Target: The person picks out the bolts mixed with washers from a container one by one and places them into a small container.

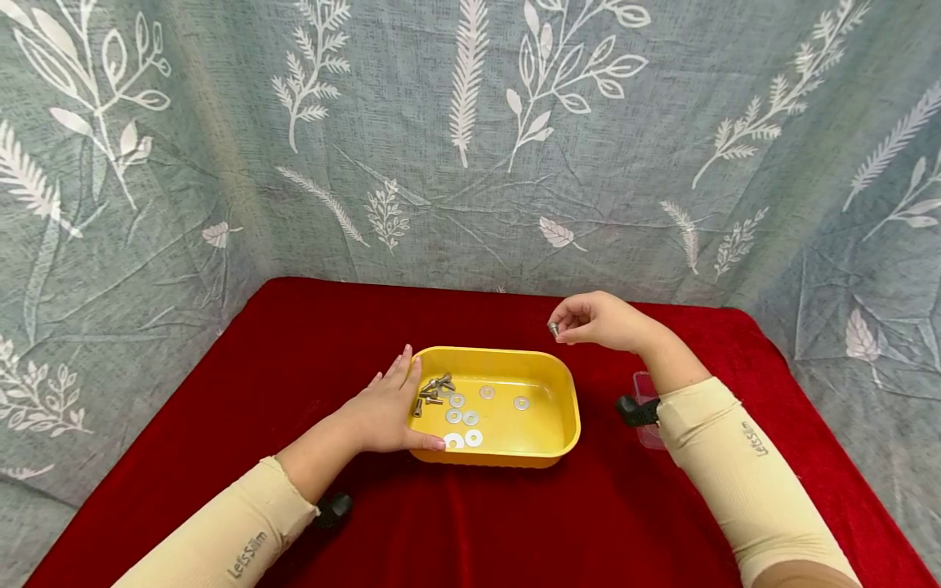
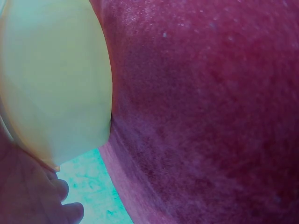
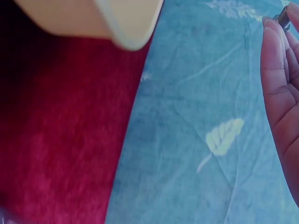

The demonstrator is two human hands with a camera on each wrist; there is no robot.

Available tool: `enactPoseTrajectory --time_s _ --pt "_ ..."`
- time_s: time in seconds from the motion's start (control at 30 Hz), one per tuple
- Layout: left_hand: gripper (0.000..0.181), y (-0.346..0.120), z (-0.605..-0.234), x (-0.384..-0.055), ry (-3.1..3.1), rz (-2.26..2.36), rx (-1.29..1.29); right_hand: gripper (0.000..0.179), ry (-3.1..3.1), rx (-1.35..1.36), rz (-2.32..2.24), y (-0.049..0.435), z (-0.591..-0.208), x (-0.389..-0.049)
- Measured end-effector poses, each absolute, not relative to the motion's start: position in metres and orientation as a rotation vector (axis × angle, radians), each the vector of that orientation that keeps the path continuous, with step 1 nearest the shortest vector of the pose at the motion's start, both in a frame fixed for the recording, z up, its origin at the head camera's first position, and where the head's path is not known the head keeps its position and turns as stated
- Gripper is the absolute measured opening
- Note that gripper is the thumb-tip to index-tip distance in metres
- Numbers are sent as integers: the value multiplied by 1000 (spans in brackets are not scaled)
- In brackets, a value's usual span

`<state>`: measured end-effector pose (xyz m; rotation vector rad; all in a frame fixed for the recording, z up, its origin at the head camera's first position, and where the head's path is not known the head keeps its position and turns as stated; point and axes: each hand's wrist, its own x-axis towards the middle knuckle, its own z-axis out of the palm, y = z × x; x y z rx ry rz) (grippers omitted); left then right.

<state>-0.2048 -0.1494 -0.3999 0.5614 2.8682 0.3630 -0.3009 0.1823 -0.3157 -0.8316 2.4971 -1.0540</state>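
My right hand (image 1: 599, 320) is raised behind the far right corner of the yellow tray (image 1: 515, 459). It pinches a small metal bolt (image 1: 554, 329) between thumb and fingers; the bolt (image 3: 283, 18) also shows at the fingertips in the right wrist view. At the tray's left end rests my left hand (image 1: 382, 411), fingers extended along the left side and thumb laid over the front rim. Inside the tray, several metal bolts (image 1: 434, 398) lie bunched at the left. Several flat washers (image 1: 470, 417) are spread from the left to the middle of the tray floor.
Red cloth (image 1: 456, 531) covers the table. A clear plastic box (image 1: 647, 388) stands at the right, partly hidden by my right forearm and a black wrist strap. Patterned grey-green curtains (image 1: 412, 163) enclose the table at the back and sides.
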Motion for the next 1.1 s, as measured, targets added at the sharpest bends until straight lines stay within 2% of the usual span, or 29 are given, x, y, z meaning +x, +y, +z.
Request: enactPoseTrajectory --time_s 1.1 --pt "126 -151 -401 -205 2868 360 549 25 2650 -581 -1117 312 -325 -274"
